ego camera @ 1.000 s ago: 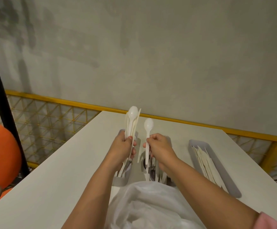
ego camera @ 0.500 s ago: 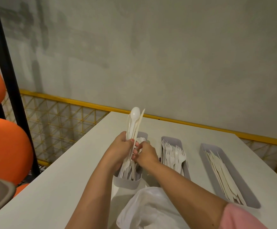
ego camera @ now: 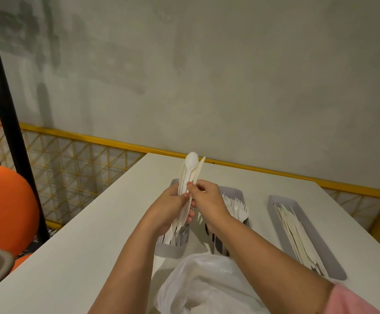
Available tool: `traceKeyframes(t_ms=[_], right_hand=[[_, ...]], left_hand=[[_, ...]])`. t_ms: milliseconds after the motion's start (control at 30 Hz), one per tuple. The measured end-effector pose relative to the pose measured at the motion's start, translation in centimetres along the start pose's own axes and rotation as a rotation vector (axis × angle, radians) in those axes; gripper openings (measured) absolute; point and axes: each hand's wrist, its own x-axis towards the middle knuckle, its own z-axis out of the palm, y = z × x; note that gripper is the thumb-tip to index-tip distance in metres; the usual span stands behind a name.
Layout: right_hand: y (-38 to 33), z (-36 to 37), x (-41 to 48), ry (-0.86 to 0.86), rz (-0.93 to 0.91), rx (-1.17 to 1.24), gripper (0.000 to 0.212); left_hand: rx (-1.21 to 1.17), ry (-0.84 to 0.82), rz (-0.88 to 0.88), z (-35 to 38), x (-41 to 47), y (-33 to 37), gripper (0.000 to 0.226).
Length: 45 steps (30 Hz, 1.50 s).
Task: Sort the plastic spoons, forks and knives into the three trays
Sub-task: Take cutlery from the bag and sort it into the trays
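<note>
Left hand [ego camera: 171, 207] grips upright bundle of white cutlery [ego camera: 190, 175] over left tray [ego camera: 169, 251] on worktop [ego camera: 94, 234], right hand [ego camera: 207, 200] pinching one piece in it, likely a spoon but unclear; forks [ego camera: 237, 208] fill middle tray [ego camera: 232, 190], knives [ego camera: 297, 232] right tray [ego camera: 282, 198].

Crumpled bag [ego camera: 207, 286] just before trays [ego camera: 320, 241]

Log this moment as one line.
left hand: holds cutlery bundle upright over left tray | right hand: pinches bundle | middle tray: forks | right tray: knives
</note>
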Motion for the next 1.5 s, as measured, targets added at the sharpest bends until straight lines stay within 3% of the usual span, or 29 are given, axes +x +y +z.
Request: traceKeyframes(t_ms=[133, 300, 633, 967, 1133, 1333, 1500], right_hand=[[0.2, -0.8, -0.1, -0.038, 0.089, 0.125, 0.014], [0.3, -1.7, -0.3, 0.01, 0.121, 0.159, 0.015], [0.3, -2.6, -0.6, 0.118, 0.034, -0.231, 0.032], [1.4, -5.8, -1.2, 0.061, 0.057, -0.141, 0.028], [3.1, -9.0, -1.0, 0.113, 0.076, -0.123, 0.021], [6.3, -16.3, 0.1, 0.306, 0.243, -0.339, 0.025], [9.1, -19.6, -0.6, 0.233, 0.4, -0.679, 0.034]], left_hand=[[-0.035, -0.026, -0.009, 0.4, -0.2, 0.3, 0.025], [-0.084, -0.046, -0.019, 1.5, -0.4, 0.4, 0.022], [0.303, 0.114, 0.06, 3.1, 0.2, -0.3, 0.024], [0.053, 0.028, 0.036, 3.7, -0.3, 0.3, 0.016], [-0.06, -0.03, 0.025, 4.3, -0.7, 0.5, 0.013], [-0.06, -0.049, 0.028, 4.8, -0.7, 0.3, 0.013], [-0.055, -0.063, 0.013, 4.8, -0.5, 0.1, 0.016]])
